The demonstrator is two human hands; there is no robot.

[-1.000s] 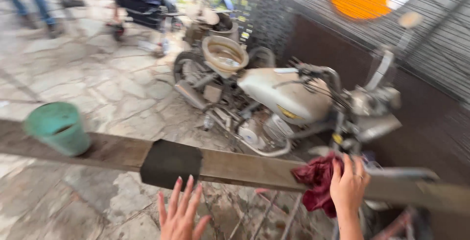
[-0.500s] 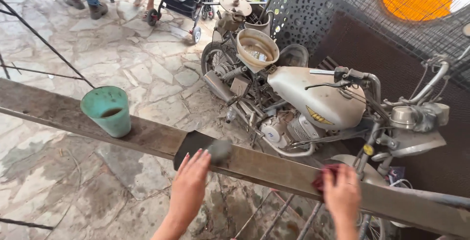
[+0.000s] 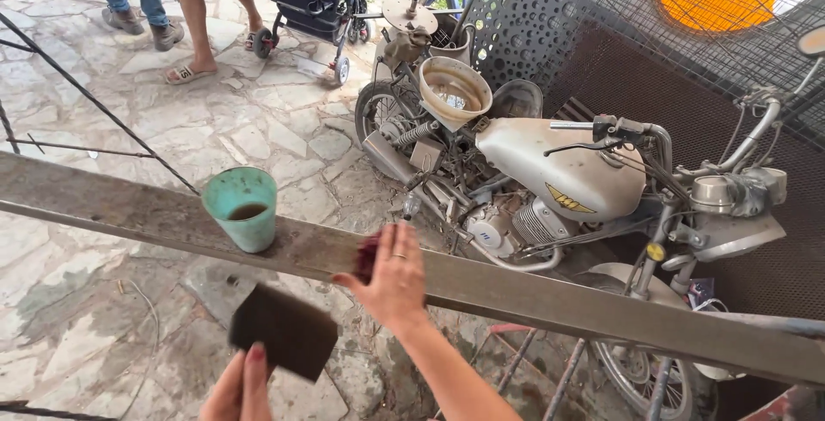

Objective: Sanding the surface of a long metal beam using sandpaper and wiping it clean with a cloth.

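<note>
My right hand (image 3: 394, 277) is on the long metal beam (image 3: 533, 294), fingers closed over a dark red rag (image 3: 367, 256) and pressing it to the beam's face just right of the frame's centre. The beam's long axis runs from the left edge, mid-height, down to the lower right corner. From the rag, untouched beam lies both ways along that axis: up-left toward the green cup (image 3: 242, 207), down-right toward the motorcycle's (image 3: 559, 182) front wheel.

My left hand (image 3: 241, 387) is at bottom centre, below the beam and clear of it, gripping the lower edge of a dark flat rectangular pad (image 3: 284, 330). The pad sits just under the beam, tilted, not touching it. The right hand is the one on the beam, so it's nearer; the left is close but off.

The cup stands upright on the beam, left of the rag, dark liquid inside, with a gap between cup and hand.

Versus half a second ago: the pad was lying on the beam with my left hand on top of it; now it's lifted off and held below. My right hand with the rag was far down-right on the beam; now it's moved up-left, to about where the pad was.
</note>
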